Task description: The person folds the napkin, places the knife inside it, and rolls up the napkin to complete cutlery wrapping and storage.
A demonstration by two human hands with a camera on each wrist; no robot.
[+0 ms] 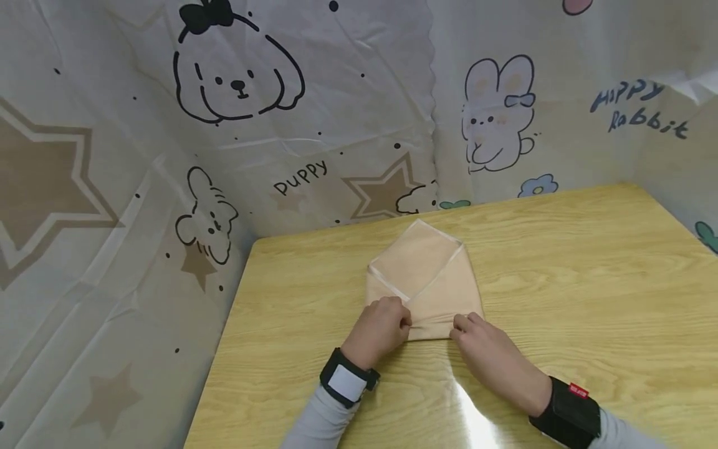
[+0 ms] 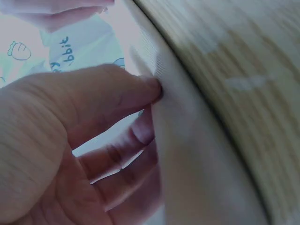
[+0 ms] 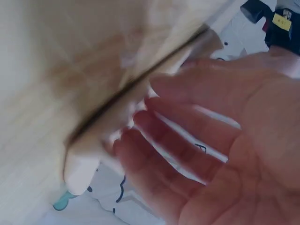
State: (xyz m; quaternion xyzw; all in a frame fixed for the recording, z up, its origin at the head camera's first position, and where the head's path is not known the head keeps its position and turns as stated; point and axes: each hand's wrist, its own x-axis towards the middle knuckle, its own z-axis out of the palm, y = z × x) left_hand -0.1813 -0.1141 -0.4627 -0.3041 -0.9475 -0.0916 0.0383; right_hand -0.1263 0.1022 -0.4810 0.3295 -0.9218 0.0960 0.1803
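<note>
A peach cloth (image 1: pixel 423 265) with white edging lies folded on the table, its pointed flap toward the wall and its near edge straight. At the near edge's left part, my left hand (image 1: pixel 381 330) pinches the cloth. In the left wrist view the thumb (image 2: pixel 117 91) presses on the fabric (image 2: pixel 183 154), with the other fingers partly hidden behind it. My right hand (image 1: pixel 493 358) pinches the near edge at its right corner. The right wrist view shows the thumb and fingertips of the right hand (image 3: pixel 201 126) meeting along the cloth's edge (image 3: pixel 112 122), somewhat blurred. Small wrinkles run between both hands.
The cloth lies on a yellow wood-grain table (image 1: pixel 572 268). Behind it and to the left hangs a white printed sheet (image 1: pixel 359 112) with cartoon animals and stars. Each wrist wears a black band (image 1: pixel 566 411).
</note>
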